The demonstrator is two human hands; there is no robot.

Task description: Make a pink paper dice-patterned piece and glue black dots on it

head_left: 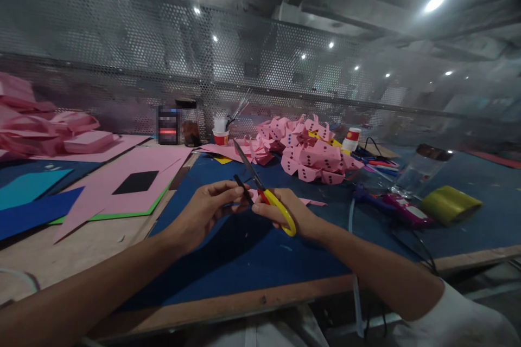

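Perforated metal screen (268,54), spanning the far edge of the surface (252,287); objects behind it are blurred. The surface's left and right ends are cut off. At its far left corner, a heap of pink paper (77,127), cropped by the frame. Nearer the left side, a pink sheet (122,165) overlies a green one. Toward the middle of the far edge, a pile of dotted pink paper cutouts (305,165), its lower layers hidden. Toward the right end, a clear bottle (419,171). Above the middle of the near edge, the hands: the left hand (207,209) is closed in a pinch on a black strip (244,191); the right hand (291,209) is curled round yellow-handled scissors (280,210), its thumb at the strip, its lower fingers hidden. The scissor blades point toward the far edge; whether they are parted is unclear.
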